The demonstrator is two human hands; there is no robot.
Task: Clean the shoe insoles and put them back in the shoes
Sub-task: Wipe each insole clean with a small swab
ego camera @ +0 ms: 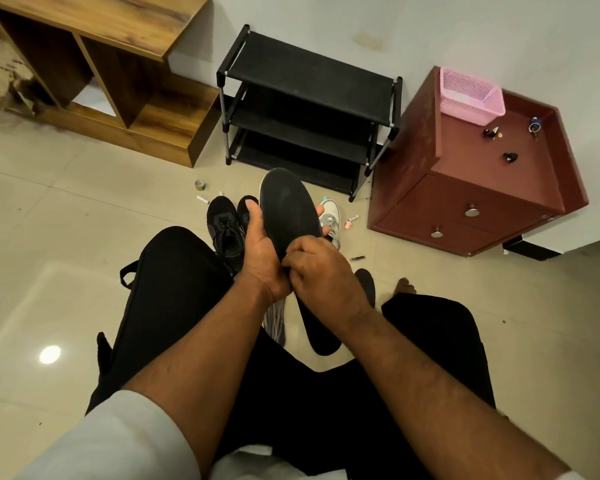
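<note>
While the left hand [257, 251] grips a black insole [289, 214] by its edge, held raised above the floor [84, 237], the right hand [321, 268] pinches the insole's heel end. Second black insole [321, 327]: on floor between the knees. Black shoes [226, 227]: floor, just behind. White shoe [330, 216]: partly hidden. Black shoe rack [309, 109]: against wall.

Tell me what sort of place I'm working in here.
Probably a home entryway or room corner: a black three-tier shoe rack against the wall, sneakers such as the black sneaker on the tiled floor, and a maroon drawer cabinet.
</note>
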